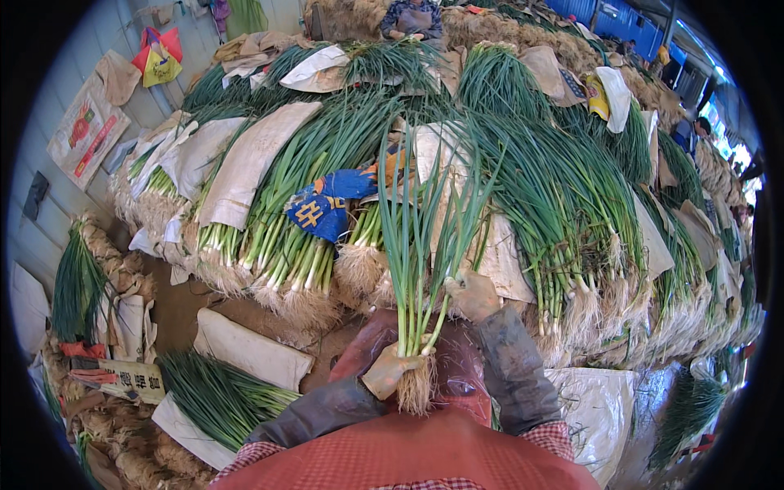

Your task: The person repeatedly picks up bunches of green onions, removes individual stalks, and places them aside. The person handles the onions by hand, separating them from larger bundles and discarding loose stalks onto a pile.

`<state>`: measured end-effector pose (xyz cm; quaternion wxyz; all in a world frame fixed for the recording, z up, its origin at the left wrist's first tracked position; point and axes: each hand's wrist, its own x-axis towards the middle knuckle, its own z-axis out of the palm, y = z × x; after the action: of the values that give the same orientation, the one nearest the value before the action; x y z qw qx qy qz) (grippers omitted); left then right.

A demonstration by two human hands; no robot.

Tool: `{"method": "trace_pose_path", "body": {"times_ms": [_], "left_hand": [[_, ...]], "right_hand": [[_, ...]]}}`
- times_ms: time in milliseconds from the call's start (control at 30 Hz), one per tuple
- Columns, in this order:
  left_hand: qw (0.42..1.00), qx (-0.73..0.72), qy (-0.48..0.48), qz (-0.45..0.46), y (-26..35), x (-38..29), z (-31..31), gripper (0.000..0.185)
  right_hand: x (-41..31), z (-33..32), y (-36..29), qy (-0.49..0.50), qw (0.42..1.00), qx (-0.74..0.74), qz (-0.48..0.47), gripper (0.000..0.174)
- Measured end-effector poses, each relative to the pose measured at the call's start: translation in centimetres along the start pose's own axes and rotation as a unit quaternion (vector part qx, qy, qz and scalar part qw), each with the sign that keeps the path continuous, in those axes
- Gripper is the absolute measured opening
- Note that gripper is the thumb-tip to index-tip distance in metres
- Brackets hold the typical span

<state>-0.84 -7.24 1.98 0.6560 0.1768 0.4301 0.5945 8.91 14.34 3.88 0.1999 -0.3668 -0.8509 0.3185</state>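
My left hand (387,370), in a soiled glove, grips a small bunch of green onions (418,300) low on the white stalks. Pale, stringy roots (416,387) hang below that fist, over my lap. The long leaves fan upward and away from me. Higher and to the right, my right hand (476,296), gloved too, has its fingers closed at one stalk that leans out from the bunch; its fingertips are partly hidden. A dark red apron (392,450) covers my front and knees, and dark sleeve covers wrap both forearms.
Ahead lies a wide heap of green onions (551,196), roots towards me, partly under woven sacks (260,162) and a blue printed sack (324,205). More onions (223,392) rest on sacking at left. A plastic sheet (591,416) lies at right. Another person (413,21) is beyond the heap.
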Motion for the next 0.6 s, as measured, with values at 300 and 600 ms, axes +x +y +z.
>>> {"method": "trace_pose_path", "body": {"times_ms": [300,600], "left_hand": [[0.993,-0.102,-0.017,-0.051,-0.8,0.2,1.9,0.042],[0.992,-0.104,0.031,-0.064,-0.7,0.3,0.9,0.024]], "right_hand": [[-3.5,1.8,0.9,0.188,0.977,0.092,-0.036,0.014],[-4.9,-1.0,-3.9,0.190,0.973,0.022,-0.127,0.020]]}}
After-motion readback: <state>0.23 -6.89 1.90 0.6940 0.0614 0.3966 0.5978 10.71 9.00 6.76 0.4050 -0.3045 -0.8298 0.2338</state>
